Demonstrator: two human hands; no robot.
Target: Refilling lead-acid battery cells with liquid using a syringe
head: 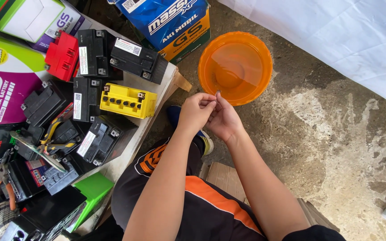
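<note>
Orange basin [235, 67] lies just beyond both hands' pinching grip.

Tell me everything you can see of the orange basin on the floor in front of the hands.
The orange basin is round, of translucent plastic by its look, with a thin rim and a raised disc at the middle of its bottom. It stands upright on the wet concrete floor, beside the blue and orange carton. It seems to hold nothing solid; whether water lies in it cannot be told. The left hand and right hand meet above its near rim, fingertips pinched together, not clearly touching it.
</note>
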